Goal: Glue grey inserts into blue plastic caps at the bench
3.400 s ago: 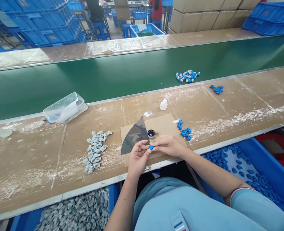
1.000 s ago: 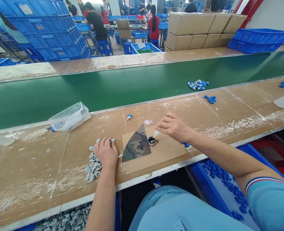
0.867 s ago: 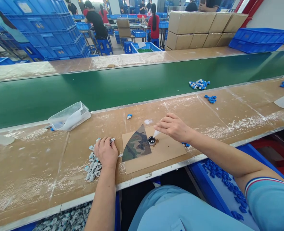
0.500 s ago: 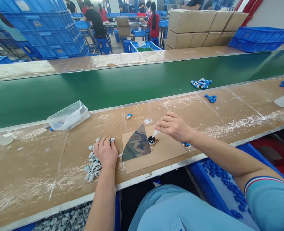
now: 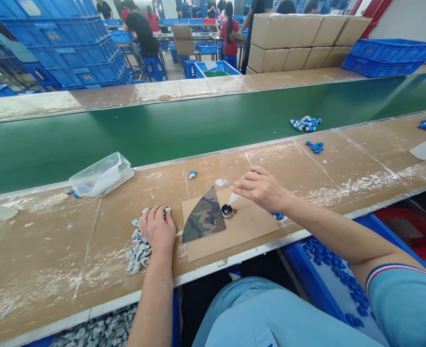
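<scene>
White tapered bottle [image 5: 233, 197] | right fingers [image 5: 248, 184] pinching it | left fingers [image 5: 158, 215] over angular grey pieces [image 5: 138, 251], grip unclear

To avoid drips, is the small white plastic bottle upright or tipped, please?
Tipped: the white bottle slants nozzle-down toward the round dark dish.

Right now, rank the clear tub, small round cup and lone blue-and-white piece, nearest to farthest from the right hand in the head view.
1. Small round cup: just left of the right hand.
2. Lone blue-and-white piece: farther left.
3. Clear tub: left again, by the green belt.
</scene>
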Tool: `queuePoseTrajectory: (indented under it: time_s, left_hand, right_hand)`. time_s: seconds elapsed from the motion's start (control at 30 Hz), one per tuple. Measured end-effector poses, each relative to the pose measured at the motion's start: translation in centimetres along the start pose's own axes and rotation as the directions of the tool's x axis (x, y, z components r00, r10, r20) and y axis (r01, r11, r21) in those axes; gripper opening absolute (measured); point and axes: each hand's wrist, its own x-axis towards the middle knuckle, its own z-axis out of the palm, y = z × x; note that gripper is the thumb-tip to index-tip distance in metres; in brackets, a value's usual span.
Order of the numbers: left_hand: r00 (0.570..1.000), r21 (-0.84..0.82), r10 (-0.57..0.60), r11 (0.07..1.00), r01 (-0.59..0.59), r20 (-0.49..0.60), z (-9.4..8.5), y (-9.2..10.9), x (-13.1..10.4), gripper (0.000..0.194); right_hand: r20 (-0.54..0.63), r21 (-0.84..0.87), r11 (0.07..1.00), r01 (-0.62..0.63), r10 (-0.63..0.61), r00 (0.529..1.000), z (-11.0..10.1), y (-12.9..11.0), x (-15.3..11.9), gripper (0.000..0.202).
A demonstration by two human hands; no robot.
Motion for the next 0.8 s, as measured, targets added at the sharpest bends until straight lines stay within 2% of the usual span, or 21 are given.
queuePoseTrajectory:
  time_s: [0.07,0.13,0.23,0.3,0.33,0.4,0.47,0.53,0.63,0.7,0.8]
  left_hand:
    - [1.000,0.005,0.000,1.000,0.000,0.003,0.0,0.0,0.0,0.024]
    - [1.000,0.009,0.006,1.000,-0.006,0.000,-0.1,-0.1,0.1,0.024]
    - [1.000,0.011,0.028,1.000,-0.028,-0.002,-0.1,-0.3,0.1,0.023]
    - [0.999,0.008,0.041,0.999,-0.040,-0.020,0.0,-0.3,0.1,0.022]
    - [0.998,0.006,0.043,0.999,-0.043,-0.036,0.0,-0.4,0.1,0.021]
    - [0.997,0.005,0.046,0.999,-0.045,-0.068,0.2,-0.4,0.2,0.020]
    - [0.994,0.015,0.053,0.999,-0.052,-0.094,0.3,-0.4,0.2,0.020]
    - [0.990,0.041,0.063,0.997,-0.058,-0.125,0.4,-0.3,0.1,0.021]
    - [0.983,0.073,0.090,0.994,-0.079,-0.163,0.3,-0.2,0.1,0.023]
    - [0.978,0.061,0.119,0.992,-0.110,-0.170,0.2,-0.1,0.1,0.022]
    - [0.970,0.006,0.156,0.987,-0.158,-0.188,0.1,-0.1,0.1,0.020]
  right_hand:
    - [-0.002,-0.051,0.997,0.051,-0.051,0.999,0.0,0.1,0.0,0.034]
    - [-0.010,-0.055,0.998,0.042,-0.043,0.999,0.5,0.5,-0.3,0.033]
    - [0.004,0.093,0.992,-0.083,0.083,0.997,2.2,1.7,-1.1,0.024]
    - [0.041,0.267,0.935,-0.233,0.230,0.972,3.8,2.7,-1.5,0.021]
    - [0.065,0.364,0.871,-0.331,0.330,0.942,4.6,3.3,-1.6,0.021]
    - [0.107,0.514,0.693,-0.506,0.533,0.839,6.0,4.6,-1.5,0.022]
    - [0.113,0.574,0.558,-0.599,0.670,0.733,7.2,6.1,-1.0,0.024]
    - [0.083,0.570,0.517,-0.639,0.737,0.670,8.0,7.6,-0.3,0.024]
    - [0.042,0.528,0.497,-0.689,0.794,0.606,8.5,9.5,0.3,0.022]
    - [0.030,0.493,0.485,-0.722,0.820,0.571,8.7,10.2,0.5,0.021]
    - [0.042,0.445,0.470,-0.762,0.839,0.542,8.8,10.7,0.6,0.021]
